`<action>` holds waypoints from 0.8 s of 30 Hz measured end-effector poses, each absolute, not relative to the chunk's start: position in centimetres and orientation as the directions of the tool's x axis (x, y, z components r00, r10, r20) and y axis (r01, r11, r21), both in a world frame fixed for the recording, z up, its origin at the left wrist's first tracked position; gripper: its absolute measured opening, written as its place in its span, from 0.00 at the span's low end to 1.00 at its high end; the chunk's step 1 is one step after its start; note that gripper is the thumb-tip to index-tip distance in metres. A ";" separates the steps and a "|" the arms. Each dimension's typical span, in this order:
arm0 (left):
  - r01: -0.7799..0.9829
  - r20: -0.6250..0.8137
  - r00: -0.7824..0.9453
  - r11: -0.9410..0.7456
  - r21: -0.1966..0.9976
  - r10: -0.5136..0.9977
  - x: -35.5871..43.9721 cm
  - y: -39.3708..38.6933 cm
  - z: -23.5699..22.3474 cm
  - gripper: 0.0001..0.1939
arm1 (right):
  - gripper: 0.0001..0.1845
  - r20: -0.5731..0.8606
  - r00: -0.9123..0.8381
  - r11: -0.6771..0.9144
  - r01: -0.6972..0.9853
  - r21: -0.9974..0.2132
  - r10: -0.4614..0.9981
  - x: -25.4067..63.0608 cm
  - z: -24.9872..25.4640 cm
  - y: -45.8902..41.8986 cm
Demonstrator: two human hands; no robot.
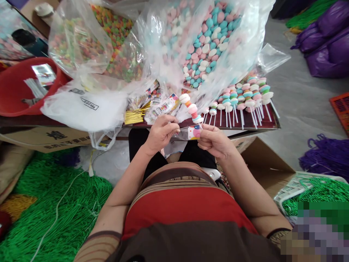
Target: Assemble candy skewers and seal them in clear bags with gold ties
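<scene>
With my right hand (215,141) I pinch the marshmallow skewer (192,109), likely soft and squashable, by its firmer stick (201,126); my left hand (163,134) seemingly pinches the flimsy bag (193,132).

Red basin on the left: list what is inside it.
The red basin holds a bundle of white sticks and a printed packet. The white plastic bag overlaps its right side, hiding anything behind it.

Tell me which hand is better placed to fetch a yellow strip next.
Left, probably: the left hand is nearer the yellow strips, while the right hand seems to pinch the candy skewer by its stick. The left may need to release the small bag first.
</scene>
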State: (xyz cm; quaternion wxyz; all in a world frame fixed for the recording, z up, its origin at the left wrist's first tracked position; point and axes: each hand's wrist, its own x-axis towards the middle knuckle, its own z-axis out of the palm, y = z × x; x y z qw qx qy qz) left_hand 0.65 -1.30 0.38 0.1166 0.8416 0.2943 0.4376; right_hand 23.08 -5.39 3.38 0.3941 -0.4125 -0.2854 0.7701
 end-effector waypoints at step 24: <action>0.329 0.601 0.507 -0.783 0.527 0.618 1.4 -1.7 -0.3 0.11 | 0.17 -0.272 -0.177 -0.293 -0.106 -0.950 0.946 20.7 -0.4 -5.6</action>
